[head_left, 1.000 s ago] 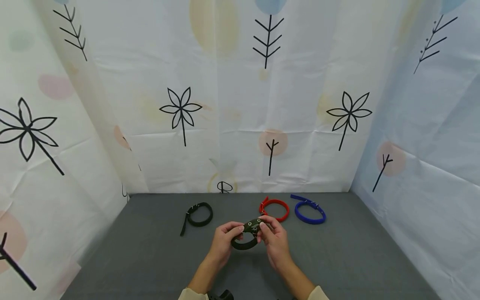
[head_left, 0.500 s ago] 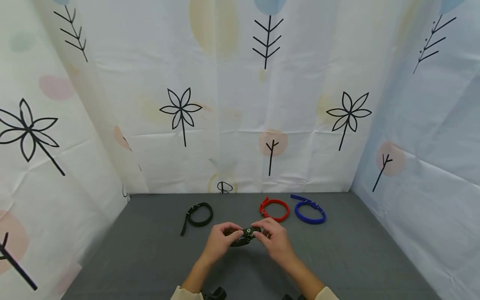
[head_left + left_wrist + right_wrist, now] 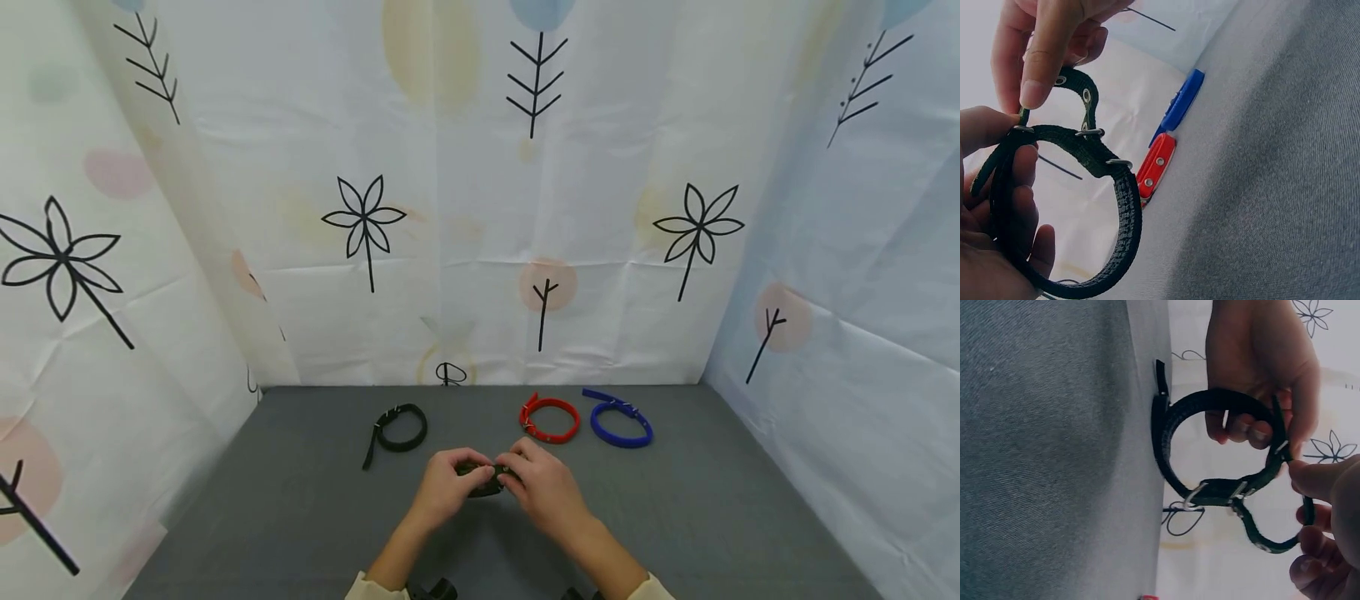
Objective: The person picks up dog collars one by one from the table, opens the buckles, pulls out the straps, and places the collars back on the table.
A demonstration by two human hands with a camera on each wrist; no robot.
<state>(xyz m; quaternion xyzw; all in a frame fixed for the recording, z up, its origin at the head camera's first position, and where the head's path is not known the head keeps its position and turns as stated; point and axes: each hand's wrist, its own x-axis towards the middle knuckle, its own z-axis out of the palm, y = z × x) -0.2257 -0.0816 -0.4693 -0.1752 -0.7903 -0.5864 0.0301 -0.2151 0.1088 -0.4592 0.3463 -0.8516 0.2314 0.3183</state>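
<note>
Both hands hold a dark green dog collar (image 3: pixel 1124 219) above the table. It is curved into a ring, with a metal buckle (image 3: pixel 1089 132), a D-ring (image 3: pixel 1119 163) and eyelets along its strap. My left hand (image 3: pixel 438 490) grips the ring by its side, fingers curled round the band. My right hand (image 3: pixel 546 493) pinches the strap end with thumb and fingers, close to a metal keeper (image 3: pixel 1023 129). Between buckle and keeper the strap (image 3: pixel 1254 534) bows outward in a small loop. In the head view, fingers cover most of the collar.
On the grey table (image 3: pixel 300 517) lie a black collar (image 3: pixel 401 448) at back left, a red collar (image 3: pixel 576 417) behind my right hand, and a blue collar (image 3: pixel 626 442) right of it. Printed white cloth (image 3: pixel 480 325) encloses the back and sides.
My hands have drawn closer together. The held collar has tilted, so its ring, plainly seen a second ago in the head view, is now mostly hidden. Those on the table have stayed put.
</note>
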